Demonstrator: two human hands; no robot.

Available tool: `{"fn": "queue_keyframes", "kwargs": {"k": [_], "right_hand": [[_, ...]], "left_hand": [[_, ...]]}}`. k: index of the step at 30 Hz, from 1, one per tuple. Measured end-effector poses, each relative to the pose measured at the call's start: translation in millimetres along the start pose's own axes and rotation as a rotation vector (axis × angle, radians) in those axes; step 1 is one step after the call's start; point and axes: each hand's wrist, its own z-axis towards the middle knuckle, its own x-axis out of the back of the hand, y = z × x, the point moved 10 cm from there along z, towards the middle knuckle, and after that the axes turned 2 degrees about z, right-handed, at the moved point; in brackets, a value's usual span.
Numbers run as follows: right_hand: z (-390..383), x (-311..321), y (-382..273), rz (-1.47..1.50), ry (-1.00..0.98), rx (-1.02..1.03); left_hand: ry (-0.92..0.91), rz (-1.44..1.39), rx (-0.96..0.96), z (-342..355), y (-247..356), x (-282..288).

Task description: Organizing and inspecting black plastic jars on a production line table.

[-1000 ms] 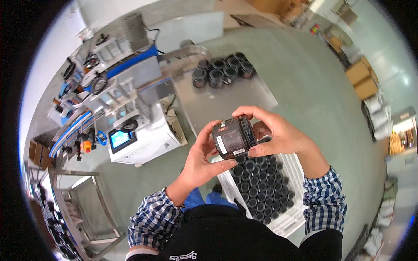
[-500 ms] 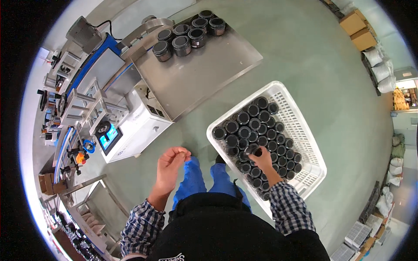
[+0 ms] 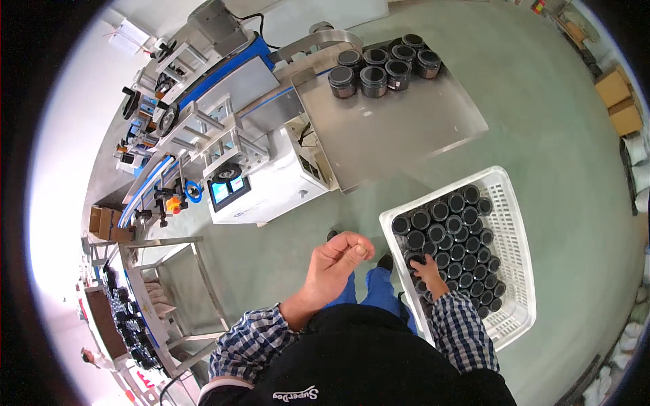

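Note:
My left hand (image 3: 338,267) is raised over my legs, fingers curled and thumb against the index finger, with nothing visible in them. My right hand (image 3: 428,273) reaches into a white perforated crate (image 3: 516,250) packed with black-lidded jars (image 3: 456,201), its fingers around a dark jar (image 3: 415,258) near the crate's left side; the underside of that grip is hidden. Beyond, several dark jars (image 3: 374,81) stand grouped on a steel tray table (image 3: 399,135).
A white machine (image 3: 271,189) with a screen, rollers and handwheels stands left of the tray. A steel-framed table (image 3: 203,271) and bench with dark items (image 3: 132,318) are lower left, near a person (image 3: 95,357). Cardboard boxes (image 3: 616,88) and white sacks (image 3: 636,162) line the right.
A second ago both hands held a jar up; since then they have parted, my right hand going down into the crate. My head's view has shifted, moving the scene within the picture.

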Motion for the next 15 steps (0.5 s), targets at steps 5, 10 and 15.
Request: {"fn": "queue_keyframes", "kwargs": {"k": [5, 10, 15], "right_hand": [[-26, 10, -21, -0.139, 0.023, -0.043], [-2, 44, -11, -0.299, 0.076, 0.147], [-88, 68, -165, 0.193, 0.153, 0.347]], "left_hand": [[0.006, -0.060, -0.059, 2, 22, -5], [-0.047, -0.099, -0.127, 3, 43, -19], [0.014, -0.112, -0.163, -13, 25, 16]]}}
